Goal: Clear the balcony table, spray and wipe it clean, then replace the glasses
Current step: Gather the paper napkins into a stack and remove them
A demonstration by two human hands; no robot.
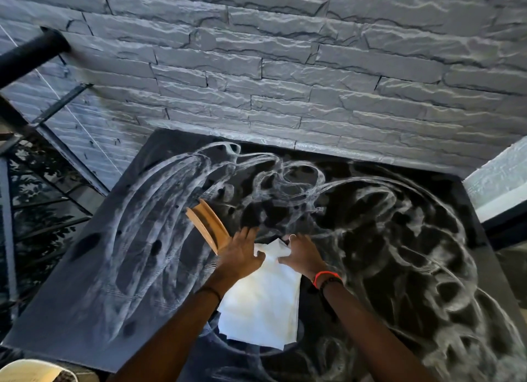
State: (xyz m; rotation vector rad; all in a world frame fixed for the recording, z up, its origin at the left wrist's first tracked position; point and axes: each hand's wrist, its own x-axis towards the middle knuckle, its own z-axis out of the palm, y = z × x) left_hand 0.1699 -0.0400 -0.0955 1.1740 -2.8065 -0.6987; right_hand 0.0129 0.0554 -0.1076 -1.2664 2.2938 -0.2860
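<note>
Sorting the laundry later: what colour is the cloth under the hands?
White, plain with no pattern. The cloth shows best in the head view, on the dark table.

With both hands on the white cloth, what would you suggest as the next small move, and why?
Probably bunch the cloth and sweep it right. Both hands, left and right, pinch its far edge, and white swirled residue covers the table, thickest on the right. The wooden holder stands just left.
</note>
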